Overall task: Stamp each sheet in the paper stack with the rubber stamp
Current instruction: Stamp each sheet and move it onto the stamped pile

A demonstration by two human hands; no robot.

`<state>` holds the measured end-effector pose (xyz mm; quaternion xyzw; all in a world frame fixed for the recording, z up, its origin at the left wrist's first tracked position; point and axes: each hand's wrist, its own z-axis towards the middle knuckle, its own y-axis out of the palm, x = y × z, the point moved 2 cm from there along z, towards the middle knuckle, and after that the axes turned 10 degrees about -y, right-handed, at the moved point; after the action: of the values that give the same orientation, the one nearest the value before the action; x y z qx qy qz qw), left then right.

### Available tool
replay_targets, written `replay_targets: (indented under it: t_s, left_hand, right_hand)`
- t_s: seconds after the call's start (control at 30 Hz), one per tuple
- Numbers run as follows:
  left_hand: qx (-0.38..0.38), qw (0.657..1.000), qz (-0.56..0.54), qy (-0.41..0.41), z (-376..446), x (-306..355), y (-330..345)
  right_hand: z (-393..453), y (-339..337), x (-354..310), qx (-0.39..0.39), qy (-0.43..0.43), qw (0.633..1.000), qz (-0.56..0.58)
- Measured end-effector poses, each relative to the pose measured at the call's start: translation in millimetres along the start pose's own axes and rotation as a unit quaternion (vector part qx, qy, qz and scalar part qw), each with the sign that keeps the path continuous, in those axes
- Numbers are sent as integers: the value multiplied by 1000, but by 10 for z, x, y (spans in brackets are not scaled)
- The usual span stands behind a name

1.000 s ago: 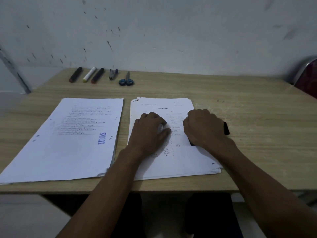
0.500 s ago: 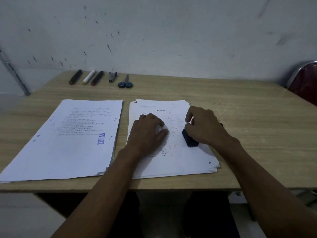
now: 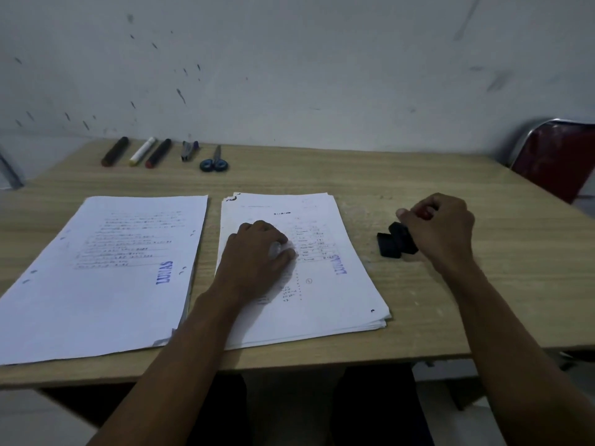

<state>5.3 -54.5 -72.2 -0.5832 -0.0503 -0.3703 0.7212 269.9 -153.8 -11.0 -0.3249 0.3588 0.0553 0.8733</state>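
Rubber stamp (image 3: 399, 241) sits on the tabletop (image 3: 434, 175), just right of the paper stack (image 3: 322, 304), in the right hand's (image 3: 441, 230) grip.
Fingers curl round its top while its black body meets the wood. The left hand (image 3: 257, 252) rests on the stack's top sheet, fingers loosely bent, beside a blue "LUNAS" mark (image 3: 340, 263). A second stamped pile (image 3: 106, 275) lies to the left; markers (image 3: 141, 151) and scissors (image 3: 215, 160) line the far edge.

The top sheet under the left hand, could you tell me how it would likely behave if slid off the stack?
The top sheet looks thin, so it would probably flop and bend when lifted. It seems light and may slide easily, which could be why the left hand rests on it. Sheets below in the right stack might drag along.
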Motion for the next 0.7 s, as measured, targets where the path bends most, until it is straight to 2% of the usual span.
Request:
replay_targets:
  t_s: [0.4, 0.7]
  left_hand:
    - [12, 1000, -10, 14, -9, -26, 16]
    - [7, 1000, 5, 9, 9, -36, 36]
  right_hand:
    - [42, 299, 44, -38, -1, 998, -50]
    - [11, 381, 22, -42, -40, 994, -95]
